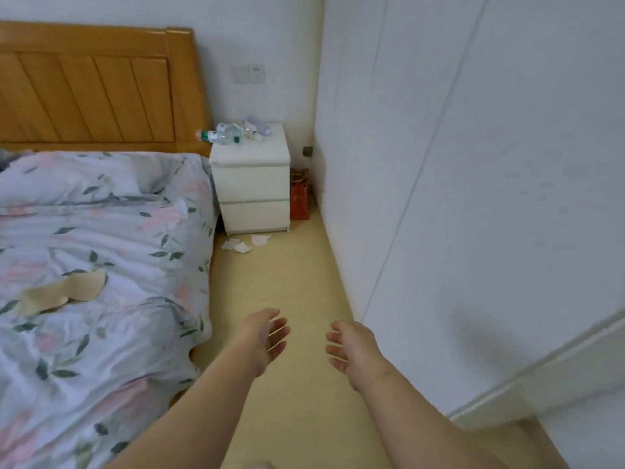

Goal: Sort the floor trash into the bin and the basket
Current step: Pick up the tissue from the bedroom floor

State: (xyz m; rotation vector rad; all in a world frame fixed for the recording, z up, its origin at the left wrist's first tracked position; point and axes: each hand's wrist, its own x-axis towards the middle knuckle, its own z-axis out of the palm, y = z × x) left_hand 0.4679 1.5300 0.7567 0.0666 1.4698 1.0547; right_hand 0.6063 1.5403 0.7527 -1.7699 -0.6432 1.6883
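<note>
In the head view, the left hand (267,340) and the right hand (351,353) are hovering over the beige floor (297,286), palms facing each other, fingers relaxed and spread, holding nothing. 3 white paper scraps (243,243) are lying on the floor just in front of the white nightstand (252,184), well apart from both hands. A plastic bottle (220,134) is lying sideways on the nightstand. A red bag (299,198) is standing beside it. A tan paper piece (64,292) is resting on the floral duvet (118,231).
</note>
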